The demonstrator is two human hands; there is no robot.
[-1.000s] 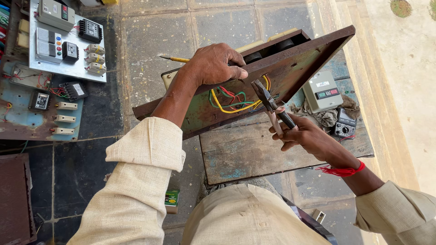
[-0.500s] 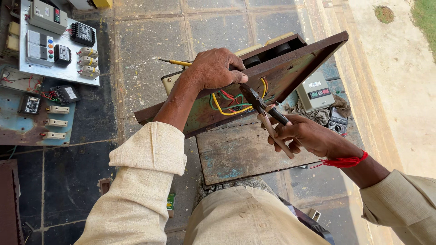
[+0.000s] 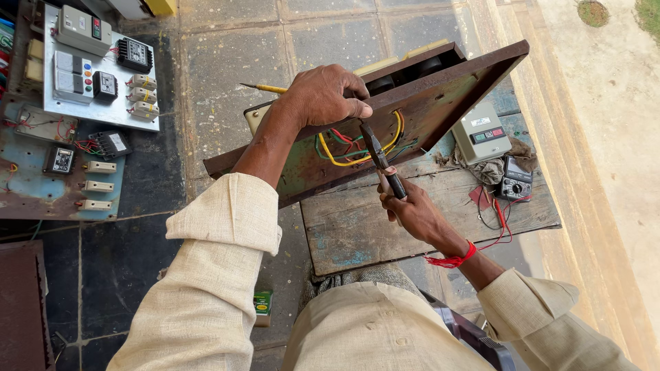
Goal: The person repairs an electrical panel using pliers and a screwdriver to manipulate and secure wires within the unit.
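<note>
My left hand [image 3: 323, 96] grips the top edge of a rusty brown metal panel [image 3: 440, 103], holding it tilted on edge over a wooden board [image 3: 357, 233]. My right hand [image 3: 412, 209] holds a pair of pliers [image 3: 381, 161] with dark handles, the jaws pointing up into the yellow, green and red wires [image 3: 357, 148] on the panel's back. A red thread is tied around my right wrist. A yellow-handled screwdriver [image 3: 265, 88] lies on the floor just behind the panel.
A grey switch box [image 3: 481, 134] and a dark multimeter [image 3: 515, 180] with red leads lie at the right on the board. Two boards with electrical parts, a white one [image 3: 96, 69] and a blue one [image 3: 62, 172], lie at the left on the stone floor. A small green box [image 3: 262, 306] sits by my knee.
My right hand has moved left and up with the pliers, bringing the jaws in to the wires under my left hand. The left hand keeps its grip on the panel.
</note>
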